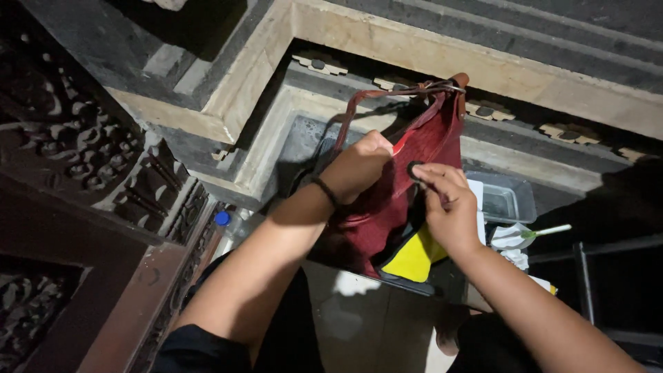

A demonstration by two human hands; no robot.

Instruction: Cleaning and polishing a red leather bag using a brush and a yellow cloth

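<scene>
Hanging between both hands, a dark red suede-like fabric bag with thin leather straps [404, 186] fills the middle of the view, its long axis running from the strap loops at upper right, beside a stepped pale stone ledge [414, 52], down to the bag's body at lower left. Carved dark wooden panelling [76, 152] with relief scrollwork flanks the left side; pale floor tiles [359, 324] show below. Left hand [356, 166], a dark band round its wrist, is clenched on the bag's upper edge, knuckles toward the camera, taking the bag's weight. Right hand [449, 207] sits just to the right of it, touching the bag's opening; its fingers [427, 173] pinch a small dark round piece, possibly a zip pull or button, too small to tell. So the opening lies directly between the two hands, with the right hand nearer the small fitting and the left nearer the strap base. Below the bag a bright yellow flat sheet [414, 259] sticks out against a dark flat object. Further right, a clear rectangular plastic container [507, 200] rests on the ledge, with crumpled white paper and a green-tipped stick [528, 236] just beside it. Lower left, a clear plastic bottle with a blue cap [224, 221] stands near the panelling, well apart from both hands.
</scene>
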